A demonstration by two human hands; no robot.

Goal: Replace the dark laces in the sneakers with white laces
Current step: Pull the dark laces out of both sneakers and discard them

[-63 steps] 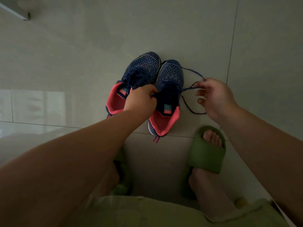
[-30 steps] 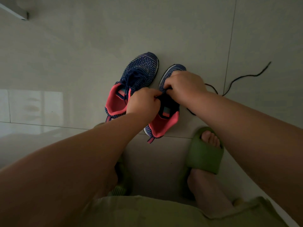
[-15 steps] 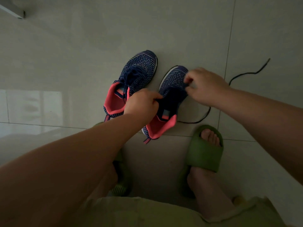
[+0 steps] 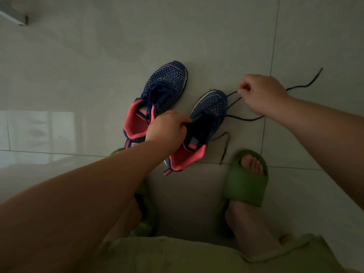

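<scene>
The left forearm reaches in from the lower left, and the left hand (image 4: 167,129) grips the tongue and inner collar edge of the right-hand sneaker (image 4: 199,131), fingers curled over the opening. The right arm comes in from the right edge; the right hand (image 4: 262,94) is raised beside that sneaker's toe, thumb and fingers pinching the dark lace (image 4: 246,119), which runs taut from the toe eyelets up to the fingertips. The rest of the lace trails loose over the grey tiled floor (image 4: 98,66), one end out beyond the wrist, another curling down toward the green slide sandal (image 4: 246,184) on the right foot. The left-hand sneaker (image 4: 159,99) stands just beside its pair, its dark laces threaded and tied. The left forearm covers most of the other green sandal (image 4: 145,223). Pale green shorts (image 4: 177,255) fill the bottom edge. In the dim light the eyelets cannot be made out.
</scene>
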